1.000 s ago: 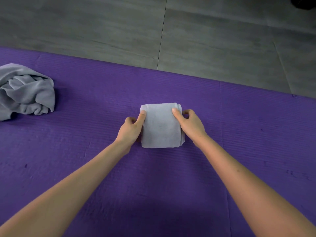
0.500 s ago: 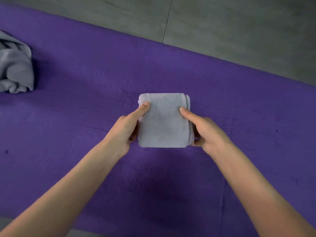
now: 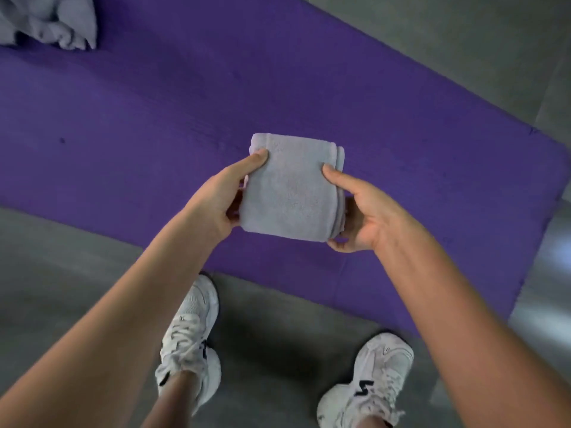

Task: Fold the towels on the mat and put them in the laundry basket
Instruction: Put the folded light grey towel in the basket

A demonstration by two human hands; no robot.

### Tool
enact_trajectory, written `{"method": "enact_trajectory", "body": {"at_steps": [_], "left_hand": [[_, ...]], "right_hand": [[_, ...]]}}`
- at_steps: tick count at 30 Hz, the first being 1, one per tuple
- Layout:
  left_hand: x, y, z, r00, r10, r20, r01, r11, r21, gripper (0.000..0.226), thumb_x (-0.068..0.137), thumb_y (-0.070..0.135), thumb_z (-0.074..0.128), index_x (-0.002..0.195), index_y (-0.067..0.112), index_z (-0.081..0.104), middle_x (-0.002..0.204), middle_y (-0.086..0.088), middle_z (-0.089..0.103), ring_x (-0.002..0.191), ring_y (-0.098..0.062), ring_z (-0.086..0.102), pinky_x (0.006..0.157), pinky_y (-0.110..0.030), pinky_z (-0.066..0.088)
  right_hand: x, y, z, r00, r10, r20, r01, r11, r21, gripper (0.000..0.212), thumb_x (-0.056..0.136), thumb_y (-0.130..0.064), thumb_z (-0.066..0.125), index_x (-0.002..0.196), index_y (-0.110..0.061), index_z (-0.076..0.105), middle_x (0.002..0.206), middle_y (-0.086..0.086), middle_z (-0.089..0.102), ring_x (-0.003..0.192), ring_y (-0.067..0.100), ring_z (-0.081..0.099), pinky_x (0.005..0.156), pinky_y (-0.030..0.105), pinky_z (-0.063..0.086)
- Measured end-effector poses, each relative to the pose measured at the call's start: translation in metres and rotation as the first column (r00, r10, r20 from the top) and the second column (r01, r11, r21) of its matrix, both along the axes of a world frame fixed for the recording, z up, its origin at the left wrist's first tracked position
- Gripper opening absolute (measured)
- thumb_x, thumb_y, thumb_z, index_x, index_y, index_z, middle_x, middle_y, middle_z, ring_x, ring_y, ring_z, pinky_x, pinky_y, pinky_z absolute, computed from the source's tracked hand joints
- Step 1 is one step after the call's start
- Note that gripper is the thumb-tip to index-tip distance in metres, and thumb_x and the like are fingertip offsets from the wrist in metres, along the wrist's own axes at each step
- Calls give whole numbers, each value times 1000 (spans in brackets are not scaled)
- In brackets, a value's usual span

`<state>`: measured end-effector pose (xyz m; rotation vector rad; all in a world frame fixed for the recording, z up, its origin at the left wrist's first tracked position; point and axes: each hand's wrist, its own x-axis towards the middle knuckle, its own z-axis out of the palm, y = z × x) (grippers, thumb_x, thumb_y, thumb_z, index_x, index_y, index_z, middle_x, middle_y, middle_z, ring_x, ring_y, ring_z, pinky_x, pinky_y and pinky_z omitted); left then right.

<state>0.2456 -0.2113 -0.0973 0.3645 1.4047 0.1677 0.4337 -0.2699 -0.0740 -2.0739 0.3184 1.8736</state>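
- Folded light-grey terry towel (image 3: pixel 290 186): a compact rectangular packet with its stacked layers showing along the right side. It is held between both hands and seen over the near half of the mat.
- Left hand (image 3: pixel 216 199): grips the packet's left edge, with the thumb lying flat on the top face and the fingers hidden underneath.
- Right hand (image 3: pixel 367 211): grips the layered right edge, with the thumb on top and the fingers curled beneath. One fingertip shows under the near right corner.
- Purple foam mat (image 3: pixel 139 118): lies flat on the floor, with one rounded corner visible at the right.
- Crumpled grey towel (image 3: pixel 52 23): an unfolded heap at the mat's far left, well apart from the folded packet and partly cut off by the picture's edge.
- Grey tiled floor (image 3: pixel 61 267): borders the mat on its near and far sides.
- White lace-up sneakers (image 3: pixel 191 341): the person's two feet stand on the floor. The left toe reaches the mat's near edge.
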Motion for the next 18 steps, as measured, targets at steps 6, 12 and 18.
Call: {"method": "enact_trajectory", "body": {"at_steps": [6,12,18], "left_hand": [[-60,-33,141,996,40,-77,-42,999,-19,74,59,57,78,106,1,67,96,-10,68,90,-27,65,84,-40,52],[-104,-32,335,993,28,-118,-13,992,126,69,58,64,73,96,7,69,90,-3,69,84,-21,66,81,-48,54],[-145,-18,466,996,63,-55,-43,946,320,62,73,44,76,124,25,48,96,-1,67,80,-14,68,64,-26,55]], "right_hand": [[-60,-18,142,999,46,-26,-46,999,3,79,45,-52,81,112,-17,58,113,6,59,104,33,58,90,63,45],[-114,-8,323,999,-14,34,12,999,51,43,72,-43,76,101,-14,66,93,5,70,84,23,66,78,41,55],[-165,10,458,977,-78,198,21,961,275,62,74,-36,77,129,-23,52,109,2,67,84,21,66,60,35,54]]}}
